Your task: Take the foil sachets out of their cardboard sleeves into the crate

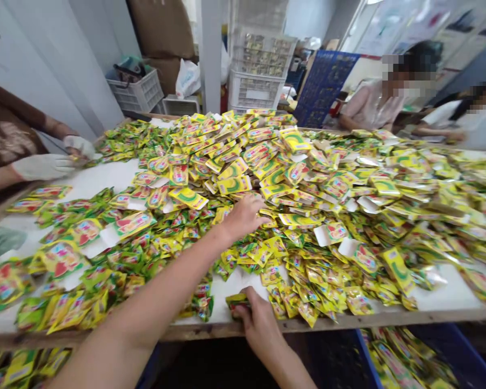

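A large heap of small yellow-green packets point(308, 178) covers the white table point(105, 178). My left hand point(243, 216) reaches across into the middle of the heap; its fingers curl down over the packets there, and what they grip is hidden. At the table's near edge my right hand point(257, 319) is closed around a small stack of packets point(235, 300), thumb on top. More loose packets lie around both hands.
A co-worker's two white-gloved hands point(52, 162) handle packets at the far left. Two more people sit at the far right. White plastic crates point(259, 70) stand behind the table. A blue bin point(449, 346) with packets sits below the near edge.
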### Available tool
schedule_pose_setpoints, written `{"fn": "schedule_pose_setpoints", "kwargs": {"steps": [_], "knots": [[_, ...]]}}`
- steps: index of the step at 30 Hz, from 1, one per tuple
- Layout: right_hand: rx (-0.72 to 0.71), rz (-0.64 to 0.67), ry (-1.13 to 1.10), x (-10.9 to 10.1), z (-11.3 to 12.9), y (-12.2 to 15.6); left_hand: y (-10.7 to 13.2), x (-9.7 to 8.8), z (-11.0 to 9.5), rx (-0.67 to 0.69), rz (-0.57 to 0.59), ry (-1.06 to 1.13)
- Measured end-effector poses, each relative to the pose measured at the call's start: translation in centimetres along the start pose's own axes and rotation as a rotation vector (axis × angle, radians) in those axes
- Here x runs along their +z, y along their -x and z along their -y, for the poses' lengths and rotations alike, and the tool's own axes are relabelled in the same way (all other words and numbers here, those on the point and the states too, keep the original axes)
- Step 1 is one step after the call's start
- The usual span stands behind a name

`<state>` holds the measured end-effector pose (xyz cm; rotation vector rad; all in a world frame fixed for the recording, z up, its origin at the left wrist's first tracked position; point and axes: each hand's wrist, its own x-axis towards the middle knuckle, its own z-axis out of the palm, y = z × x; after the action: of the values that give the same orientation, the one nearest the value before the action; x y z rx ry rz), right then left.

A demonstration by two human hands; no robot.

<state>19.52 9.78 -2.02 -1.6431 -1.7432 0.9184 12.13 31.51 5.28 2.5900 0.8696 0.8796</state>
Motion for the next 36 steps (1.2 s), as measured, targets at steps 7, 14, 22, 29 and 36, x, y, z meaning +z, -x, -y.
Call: {"fn": "schedule_pose_setpoints", "kwargs": {"steps": [7, 14, 22, 29, 36], "knots": [[-0.057, -0.088, -0.082, 0.3, 0.1, 0.4, -6.1, 7.7, -6.6, -0.085, 0.17, -0.012], [0.075, -0.24, -0.612, -2.2, -1.3, 0.9, 2.3, 0.3, -3.9, -0.154, 0.145, 0.023], [-0.087, -0.321, -0.649, -4.8, 3.5, -2.1, 14.0, -5.9, -4.8, -0.395, 0.476, 0.15], [-0.071, -0.309, -0.264, -2.8, 1.4, -2.5, 13.1, -3.8, -3.2, -0.5, 0.4, 0.418], [0.041, -0.549, -0.298, -3.8, 1.0, -1.0, 14.3, -1.5, -4.2, -0.809, 0.187, 0.955]]}}
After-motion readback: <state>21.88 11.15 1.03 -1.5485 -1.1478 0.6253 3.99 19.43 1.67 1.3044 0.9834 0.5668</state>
